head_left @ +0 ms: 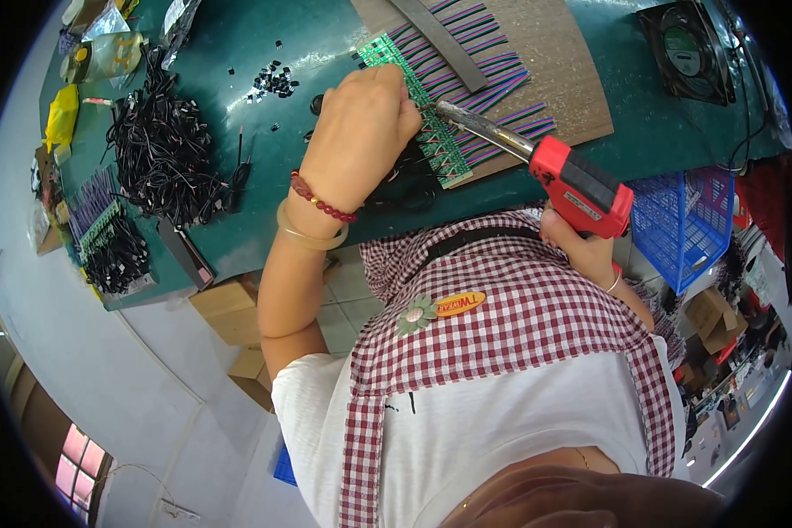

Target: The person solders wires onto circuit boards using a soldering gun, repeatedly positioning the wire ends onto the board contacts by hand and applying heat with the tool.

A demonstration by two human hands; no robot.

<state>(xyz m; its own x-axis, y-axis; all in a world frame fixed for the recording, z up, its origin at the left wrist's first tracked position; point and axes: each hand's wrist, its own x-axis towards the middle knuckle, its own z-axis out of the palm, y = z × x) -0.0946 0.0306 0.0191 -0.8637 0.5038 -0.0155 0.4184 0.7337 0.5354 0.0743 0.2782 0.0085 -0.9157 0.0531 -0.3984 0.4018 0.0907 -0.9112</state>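
Note:
My right hand (581, 249) is closed around the handle of a red and black soldering gun (583, 187). The gun's metal tip points left and reaches a strip of green circuit boards (444, 151). Over the left edge of that strip, my left hand (365, 114) has its fingers curled together close to the tip; what they pinch is hidden. Rows of thin multicoloured wires (502, 84) run from the strip's right side. A dark flat bar (444, 48) lies across these wires. Beneath them is a brown board (581, 88). Black cable (405, 189) shows below my left hand.
A heap of black cables (163, 141) lies on the green table (264, 198) at left, with small black parts (275, 81) nearby. Wired boards (101, 224) sit at the far left. A black fan (685, 51) stands at right, above a blue basket (685, 224).

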